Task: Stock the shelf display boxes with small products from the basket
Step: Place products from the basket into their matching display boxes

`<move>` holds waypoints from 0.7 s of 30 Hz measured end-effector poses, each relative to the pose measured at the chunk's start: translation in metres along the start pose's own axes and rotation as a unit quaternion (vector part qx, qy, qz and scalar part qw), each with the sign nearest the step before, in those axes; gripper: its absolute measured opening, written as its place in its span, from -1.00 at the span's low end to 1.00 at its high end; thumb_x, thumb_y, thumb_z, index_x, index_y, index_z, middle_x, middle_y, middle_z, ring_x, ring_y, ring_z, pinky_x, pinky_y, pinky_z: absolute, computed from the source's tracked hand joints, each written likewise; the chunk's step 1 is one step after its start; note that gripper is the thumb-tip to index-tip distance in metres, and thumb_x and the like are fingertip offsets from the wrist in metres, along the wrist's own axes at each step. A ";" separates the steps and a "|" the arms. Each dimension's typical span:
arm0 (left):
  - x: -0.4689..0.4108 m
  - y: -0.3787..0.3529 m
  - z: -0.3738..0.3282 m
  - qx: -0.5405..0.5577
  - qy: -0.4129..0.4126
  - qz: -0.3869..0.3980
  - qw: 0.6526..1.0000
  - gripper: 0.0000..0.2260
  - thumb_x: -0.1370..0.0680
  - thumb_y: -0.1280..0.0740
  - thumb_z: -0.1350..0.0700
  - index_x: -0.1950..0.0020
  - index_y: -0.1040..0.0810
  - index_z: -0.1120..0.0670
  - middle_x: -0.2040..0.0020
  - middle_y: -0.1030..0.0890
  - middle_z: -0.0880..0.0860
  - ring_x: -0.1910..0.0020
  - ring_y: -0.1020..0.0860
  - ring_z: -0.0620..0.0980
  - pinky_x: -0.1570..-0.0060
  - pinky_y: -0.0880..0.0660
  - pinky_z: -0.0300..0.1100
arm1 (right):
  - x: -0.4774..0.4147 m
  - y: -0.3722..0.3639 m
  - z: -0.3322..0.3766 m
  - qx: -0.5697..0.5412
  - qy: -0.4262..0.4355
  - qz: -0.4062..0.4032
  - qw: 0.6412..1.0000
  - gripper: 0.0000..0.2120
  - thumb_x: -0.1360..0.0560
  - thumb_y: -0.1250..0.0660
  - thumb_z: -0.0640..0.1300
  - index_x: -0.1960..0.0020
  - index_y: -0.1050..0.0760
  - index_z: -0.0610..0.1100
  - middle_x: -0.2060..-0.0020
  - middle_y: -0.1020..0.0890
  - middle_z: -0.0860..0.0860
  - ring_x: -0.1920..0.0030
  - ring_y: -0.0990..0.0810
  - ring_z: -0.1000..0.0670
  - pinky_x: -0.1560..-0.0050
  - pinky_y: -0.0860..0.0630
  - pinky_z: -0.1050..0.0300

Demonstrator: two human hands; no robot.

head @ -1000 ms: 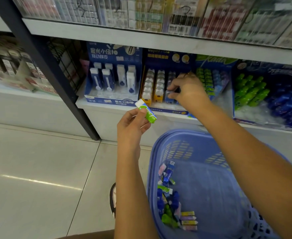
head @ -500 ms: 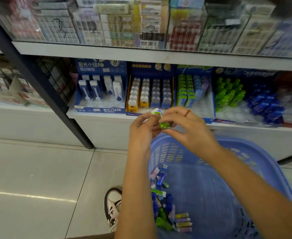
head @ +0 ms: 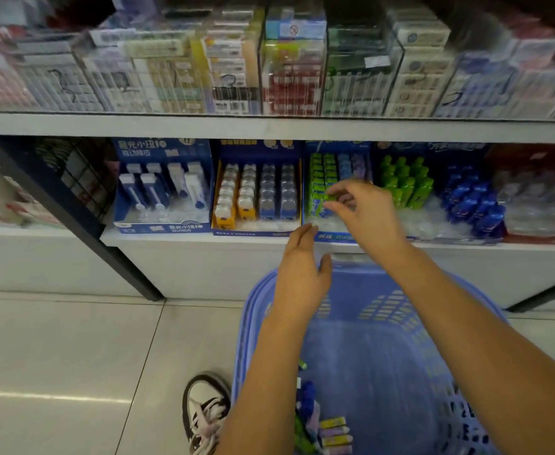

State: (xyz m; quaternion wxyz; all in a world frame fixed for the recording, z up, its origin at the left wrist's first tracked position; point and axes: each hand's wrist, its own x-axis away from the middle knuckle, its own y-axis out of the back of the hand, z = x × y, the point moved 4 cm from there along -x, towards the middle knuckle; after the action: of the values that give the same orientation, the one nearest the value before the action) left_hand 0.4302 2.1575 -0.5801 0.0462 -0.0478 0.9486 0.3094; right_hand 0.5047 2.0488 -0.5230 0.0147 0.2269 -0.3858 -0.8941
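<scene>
The left hand [head: 302, 280] holds nothing, its fingers straight and together, pointing to 12 o'clock, with the forearm running down to 6 o'clock. The right hand [head: 368, 218] reaches toward 11 o'clock, thumb and curled forefinger pinching a small green product [head: 329, 198]; its forearm stretches back toward 4 o'clock.

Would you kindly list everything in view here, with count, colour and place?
display boxes: about five, mostly blue, the rightmost red, side by side on the lower shelf
clear cases: many, holding packs, upper shelf
basket: one, blue, on the floor below the shelf
products: small pile, green, blue, yellow and pink, basket's near left corner
shoe: one, white and black, floor left of the basket
post: one, black, left of the boxes
green product: one, at the third box's green row
left hand: open, over the basket's far rim
right hand: pinches the green product
</scene>
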 end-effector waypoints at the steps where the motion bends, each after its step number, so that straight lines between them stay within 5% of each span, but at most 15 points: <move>1: 0.000 0.000 0.001 0.007 0.002 -0.008 1.000 -0.57 -0.60 -0.25 0.15 -0.46 -0.30 0.14 -0.46 -0.29 0.02 -0.41 -0.32 -0.04 -0.27 -0.17 -0.44 | -0.002 -0.003 0.000 0.005 0.005 0.007 1.000 -0.82 -0.45 -0.42 -0.18 -0.04 -0.61 -0.20 0.10 -0.66 -0.11 0.18 -0.53 0.11 0.07 -0.48 0.34; 11: -0.004 0.005 0.007 0.029 -0.015 -0.028 0.999 -0.63 -0.58 -0.26 0.19 -0.39 -0.40 0.14 -0.39 -0.40 0.01 -0.33 -0.38 -0.08 -0.15 -0.12 -0.65 | -0.020 -0.010 0.002 0.015 0.018 0.076 0.997 -0.79 -0.44 -0.42 -0.19 -0.06 -0.61 -0.23 0.07 -0.68 -0.13 0.11 -0.63 -0.02 -0.02 -0.57 0.06; 15: -0.005 0.004 0.009 0.026 -0.020 -0.033 0.999 -0.64 -0.58 -0.26 0.20 -0.39 -0.41 0.15 -0.38 -0.41 0.03 -0.33 -0.38 -0.08 -0.10 -0.07 -0.73 | -0.016 -0.015 0.001 0.018 0.037 0.039 0.998 -0.82 -0.40 -0.46 -0.26 0.03 -0.64 -0.31 0.05 -0.59 -0.20 0.16 -0.56 -0.02 0.07 -0.49 0.23; 21: -0.005 0.008 0.005 0.020 -0.033 -0.015 0.999 -0.62 -0.59 -0.25 0.18 -0.40 -0.39 0.17 -0.40 -0.40 0.07 -0.36 -0.37 -0.04 -0.23 -0.17 -0.51 | -0.001 -0.015 0.006 0.049 0.057 0.029 0.997 -0.81 -0.45 -0.41 -0.24 0.01 -0.63 -0.36 0.02 -0.57 -0.25 0.09 -0.59 -0.13 0.03 -0.44 0.27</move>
State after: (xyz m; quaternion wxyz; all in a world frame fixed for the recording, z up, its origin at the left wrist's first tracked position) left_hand 0.4349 2.1668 -0.5788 0.0832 -0.0509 0.9518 0.2908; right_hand 0.5051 2.0637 -0.5299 0.0510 0.2666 -0.4345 -0.8588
